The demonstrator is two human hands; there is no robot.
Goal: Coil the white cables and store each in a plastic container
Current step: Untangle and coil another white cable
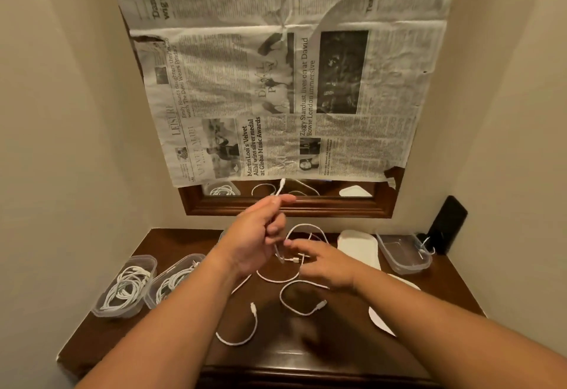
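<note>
My left hand point(254, 235) is raised above the dark wooden table point(429, 290) and pinches a white cable near one end; the plug point(280, 186) sticks up past my fingers. That cable hangs down into loose loops point(276, 279) on the table. My right hand point(325, 261) hovers low over those loops with fingers spread, touching or almost touching the cable. Another loose white cable point(245, 338) lies nearer me. Two clear plastic containers at the left, one point(125, 287) beside the other point(175, 278), hold coiled white cables. An empty clear container point(403, 253) stands at the right.
A white lid point(359, 249) lies beside the empty container, and another white lid point(382, 322) shows under my right forearm. A dark phone point(448, 223) leans in the right corner. Newspaper point(285, 81) covers a wood-framed mirror point(288, 207) on the wall behind.
</note>
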